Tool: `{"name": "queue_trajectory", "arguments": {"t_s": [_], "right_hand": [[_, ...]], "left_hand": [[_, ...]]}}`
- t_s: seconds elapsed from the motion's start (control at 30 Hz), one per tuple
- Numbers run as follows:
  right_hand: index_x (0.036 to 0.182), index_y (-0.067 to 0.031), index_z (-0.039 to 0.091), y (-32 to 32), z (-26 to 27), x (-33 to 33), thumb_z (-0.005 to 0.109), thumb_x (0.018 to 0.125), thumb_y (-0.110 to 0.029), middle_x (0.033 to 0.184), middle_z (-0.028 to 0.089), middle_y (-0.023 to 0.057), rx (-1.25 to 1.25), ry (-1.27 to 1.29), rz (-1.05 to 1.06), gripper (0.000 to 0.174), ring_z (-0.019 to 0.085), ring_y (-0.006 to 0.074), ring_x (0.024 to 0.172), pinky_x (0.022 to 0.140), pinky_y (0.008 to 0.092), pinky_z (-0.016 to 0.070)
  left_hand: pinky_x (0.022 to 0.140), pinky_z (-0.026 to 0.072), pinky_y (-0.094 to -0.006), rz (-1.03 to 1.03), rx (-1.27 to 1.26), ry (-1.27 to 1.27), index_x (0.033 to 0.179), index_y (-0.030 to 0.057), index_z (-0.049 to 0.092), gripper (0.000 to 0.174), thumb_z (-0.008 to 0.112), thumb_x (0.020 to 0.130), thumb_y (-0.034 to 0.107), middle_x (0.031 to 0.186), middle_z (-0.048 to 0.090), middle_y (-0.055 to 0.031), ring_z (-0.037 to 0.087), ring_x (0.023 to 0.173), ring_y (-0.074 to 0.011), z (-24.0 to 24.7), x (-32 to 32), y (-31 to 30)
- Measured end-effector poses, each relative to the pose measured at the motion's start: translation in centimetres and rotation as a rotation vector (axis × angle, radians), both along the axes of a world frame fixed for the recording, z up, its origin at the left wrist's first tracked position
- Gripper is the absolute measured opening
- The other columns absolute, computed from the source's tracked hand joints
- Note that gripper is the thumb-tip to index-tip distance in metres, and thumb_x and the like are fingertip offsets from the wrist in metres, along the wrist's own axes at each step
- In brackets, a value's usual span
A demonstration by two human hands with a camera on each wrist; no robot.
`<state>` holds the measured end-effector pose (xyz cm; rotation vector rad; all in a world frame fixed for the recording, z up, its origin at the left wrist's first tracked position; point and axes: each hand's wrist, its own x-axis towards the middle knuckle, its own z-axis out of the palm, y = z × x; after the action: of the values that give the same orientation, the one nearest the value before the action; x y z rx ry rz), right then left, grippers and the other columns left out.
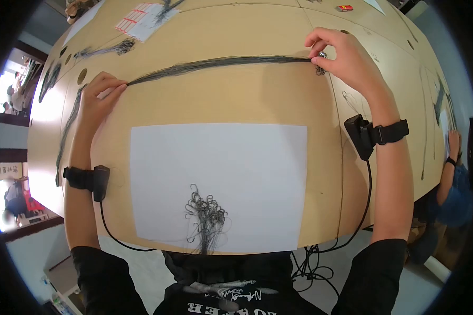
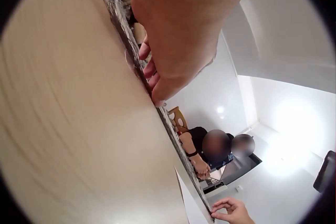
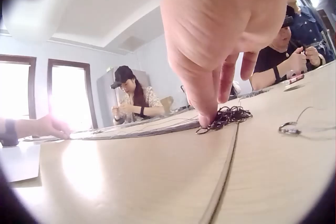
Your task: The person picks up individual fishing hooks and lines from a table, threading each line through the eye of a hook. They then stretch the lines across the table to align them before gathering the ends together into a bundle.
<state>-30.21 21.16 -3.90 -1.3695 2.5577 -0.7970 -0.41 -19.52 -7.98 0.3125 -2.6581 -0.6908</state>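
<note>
A long bundle of dark fishing line (image 1: 215, 63) stretches between both hands above the far part of the table. My left hand (image 1: 101, 97) pinches its left end between thumb and fingers. With thumb and forefinger, my right hand (image 1: 347, 56) pinches the other end, where a cluster of dark fish hooks (image 3: 228, 119) hangs out beside the fingertips. In front of me a white sheet of paper (image 1: 163, 163) lies on the table. On its near part rests another cluster of hooks (image 1: 207, 210), their lines running toward the table's front edge.
Another line bundle (image 1: 68, 131) lies at the table's left. Beyond are a hook bundle (image 1: 108, 49), a red-lined sheet (image 1: 136, 21) and a small red box (image 1: 345, 8). A loose hook (image 3: 290, 129) lies right of my right hand. Other people sit around the table (image 1: 236, 105).
</note>
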Motion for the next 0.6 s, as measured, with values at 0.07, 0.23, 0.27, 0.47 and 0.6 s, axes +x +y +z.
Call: {"name": "queue_trajectory", "arguments": {"t_s": [0.07, 0.23, 0.27, 0.47, 0.6], "right_hand": [[0.102, -0.0079, 0.065, -0.4, -0.2, -0.6, 0.066, 0.086, -0.006, 0.085, 0.074, 0.0014, -0.012, 0.014, 0.000, 0.016, 0.068, 0.0200, 0.085, 0.093, 0.0359, 0.0464], [0.104, -0.0117, 0.066, -1.0, -0.7, -0.9, 0.068, 0.086, -0.008, 0.087, 0.075, -0.0002, -0.006, 0.129, -0.002, 0.019, 0.069, 0.0184, 0.087, 0.087, 0.0360, 0.0491], [0.104, -0.0119, 0.066, -1.1, -0.6, -0.9, 0.069, 0.086, -0.008, 0.087, 0.075, -0.0003, -0.005, 0.128, -0.003, 0.019, 0.069, 0.0183, 0.088, 0.086, 0.0359, 0.0495], [0.105, -0.0116, 0.065, -0.8, -0.6, -1.2, 0.070, 0.086, -0.009, 0.087, 0.075, 0.0005, -0.021, 0.116, -0.029, 0.020, 0.069, 0.0200, 0.091, 0.082, 0.0362, 0.0505], [0.105, -0.0117, 0.065, -0.9, -0.5, -1.5, 0.070, 0.086, -0.009, 0.087, 0.074, 0.0011, -0.037, 0.166, 0.008, 0.020, 0.069, 0.0205, 0.092, 0.081, 0.0368, 0.0507]], "left_hand": [[0.082, 0.0478, -0.0257, -0.006, -0.011, 0.016, 0.096, -0.0022, 0.075, 0.010, 0.076, 0.088, 0.003, 0.090, 0.065, -0.0050, 0.063, 0.087, -0.0145, -0.1, -0.1, -0.3], [0.083, 0.0483, -0.0270, -0.029, -0.009, 0.035, 0.097, -0.0027, 0.074, 0.011, 0.075, 0.089, 0.004, 0.091, 0.067, -0.0064, 0.063, 0.086, -0.0163, -0.2, -0.5, -1.4], [0.083, 0.0484, -0.0275, -0.032, -0.009, 0.037, 0.097, -0.0026, 0.074, 0.011, 0.075, 0.089, 0.005, 0.092, 0.067, -0.0066, 0.063, 0.086, -0.0167, -0.1, -0.7, -1.6], [0.084, 0.0484, -0.0298, 0.046, -0.008, 0.006, 0.098, -0.0014, 0.075, 0.016, 0.072, 0.092, 0.013, 0.095, 0.069, -0.0064, 0.063, 0.089, -0.0174, 0.7, -1.6, -0.5], [0.082, 0.0484, -0.0305, 0.087, -0.012, -0.014, 0.100, 0.0000, 0.075, 0.017, 0.072, 0.092, 0.015, 0.096, 0.069, -0.0063, 0.064, 0.089, -0.0179, 0.9, -1.7, -0.7]]}}
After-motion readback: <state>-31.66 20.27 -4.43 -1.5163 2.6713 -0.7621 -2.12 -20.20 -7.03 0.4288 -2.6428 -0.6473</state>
